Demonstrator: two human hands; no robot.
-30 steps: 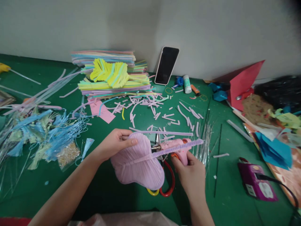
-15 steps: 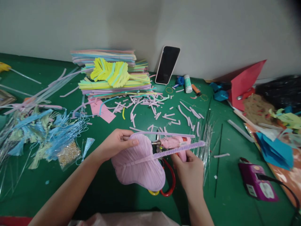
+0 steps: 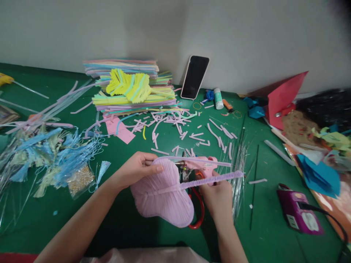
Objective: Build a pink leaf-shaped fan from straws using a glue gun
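My left hand point(image 3: 141, 168) pinches the upper left edge of a lilac leaf shape point(image 3: 161, 202) made of pipe cleaners, thumb on its face. A twisted lilac stem point(image 3: 212, 179) runs out to the right from its middle. Along the leaf's top edge lies a thin lilac pipe cleaner point(image 3: 203, 160), its loose end pointing right. My right hand point(image 3: 218, 191) is closed around the handle of a pink hot glue gun point(image 3: 201, 166), partly behind the stem. The gun's nozzle is at the leaf's upper right edge; whether it touches cannot be told. Red-handled scissors point(image 3: 200, 212) lie underneath, partly hidden.
Bundles of pipe cleaners point(image 3: 134, 100) carry a yellow leaf point(image 3: 127, 84) at the back. A phone point(image 3: 195, 77) leans on the wall. Cut lilac pieces point(image 3: 179, 128) litter the middle. Blue tassels point(image 3: 65, 149) lie left; thin wires point(image 3: 238, 182) and a purple power strip point(image 3: 300, 212) lie right.
The glue gun has shifted slightly left and tilted, its body now more behind the loose pipe cleaner. The leaf and stem have dipped a little to the lower right. My left hand keeps its pinch.
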